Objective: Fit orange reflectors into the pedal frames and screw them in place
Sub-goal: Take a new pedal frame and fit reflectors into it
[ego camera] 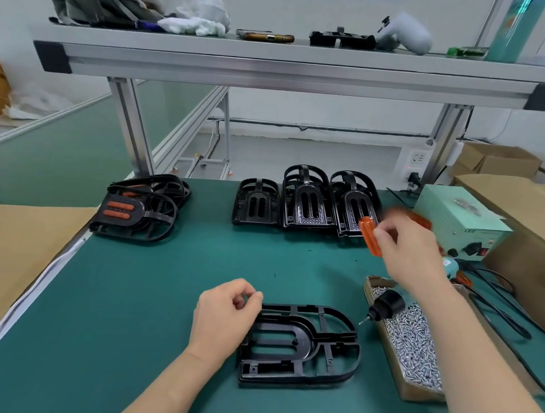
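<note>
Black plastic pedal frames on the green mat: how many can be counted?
5 at least: one black plastic pedal frame nearest, a stack with orange reflectors at left, three frames in the far row. Stacks may hide more.

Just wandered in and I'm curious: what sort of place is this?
Most likely a small factory assembly bench. Black pedal frames stand in stacks on a green work mat, a box of screws lies under an electric screwdriver, and an aluminium-frame shelf spans the bench.

I count: one front pedal frame (pixel 299 345), three back-row frame stacks (pixel 308 201), one reflector-fitted pile (pixel 137 208), depth of piles unclear. One loose orange reflector (pixel 369 234), one screw box (pixel 421 394), one electric screwdriver (pixel 388 304).
</note>
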Demonstrator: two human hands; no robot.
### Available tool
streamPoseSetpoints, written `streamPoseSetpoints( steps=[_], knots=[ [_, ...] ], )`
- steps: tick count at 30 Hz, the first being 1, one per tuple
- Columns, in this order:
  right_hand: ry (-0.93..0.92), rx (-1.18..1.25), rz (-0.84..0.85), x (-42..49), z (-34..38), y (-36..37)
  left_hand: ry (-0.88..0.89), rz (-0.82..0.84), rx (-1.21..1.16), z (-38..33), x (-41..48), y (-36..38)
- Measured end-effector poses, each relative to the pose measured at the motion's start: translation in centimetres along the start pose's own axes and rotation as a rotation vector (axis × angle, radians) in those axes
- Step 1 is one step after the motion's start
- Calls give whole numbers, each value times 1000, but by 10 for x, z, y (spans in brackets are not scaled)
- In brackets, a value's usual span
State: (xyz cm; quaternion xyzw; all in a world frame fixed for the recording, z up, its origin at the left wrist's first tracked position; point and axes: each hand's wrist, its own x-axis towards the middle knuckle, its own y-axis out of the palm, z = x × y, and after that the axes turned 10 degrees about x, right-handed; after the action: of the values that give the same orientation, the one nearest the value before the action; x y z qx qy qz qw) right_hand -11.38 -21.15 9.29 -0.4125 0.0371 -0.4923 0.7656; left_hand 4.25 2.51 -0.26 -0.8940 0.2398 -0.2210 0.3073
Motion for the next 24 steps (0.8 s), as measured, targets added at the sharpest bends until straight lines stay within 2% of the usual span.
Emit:
streamPoseSetpoints(
  steps=[3,6,8,16,24],
  knots=[
    [-33,257,39,-22,25,9,-2,-18,-117,0,0,0],
    [61,613,166,-45,46,22,-20,-43,-227,-2,-1,-2],
    [138,737,264,-57,57,30,-28,-43,-278,-3,-2,-3],
    [370,987,529,-85,79,51,-2,-4,-424,-4,-2,-9],
    [493,1087,584,-93,83,60,-8,-9,-486,-4,-3,-12]
  ],
)
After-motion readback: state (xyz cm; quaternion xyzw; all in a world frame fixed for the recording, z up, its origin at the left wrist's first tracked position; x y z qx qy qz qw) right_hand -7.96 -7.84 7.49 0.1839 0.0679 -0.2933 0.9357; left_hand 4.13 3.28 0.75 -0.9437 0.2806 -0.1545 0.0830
